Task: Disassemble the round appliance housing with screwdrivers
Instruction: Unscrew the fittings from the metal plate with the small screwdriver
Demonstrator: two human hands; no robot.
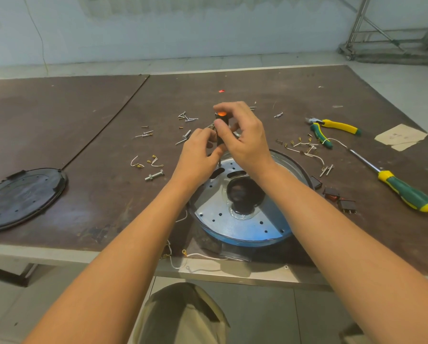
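Note:
The round appliance housing (242,227) lies near the table's front edge, its perforated metal plate facing up with a dark hole in the middle. A small black screwdriver with an orange cap (220,120) stands upright over the plate's far rim, its tip down on the plate. My right hand (242,137) grips the handle from the right, thumb across it. My left hand (198,152) holds the lower handle and shaft from the left with curled fingers. The screw under the tip is hidden.
A black round cover (21,197) lies at the left. Loose screws (186,117), wire bits and terminals are scattered beyond the housing. Green-yellow pliers (332,129) and a big green-yellow screwdriver (404,189) lie at the right, with small black switches (347,206) beside the housing.

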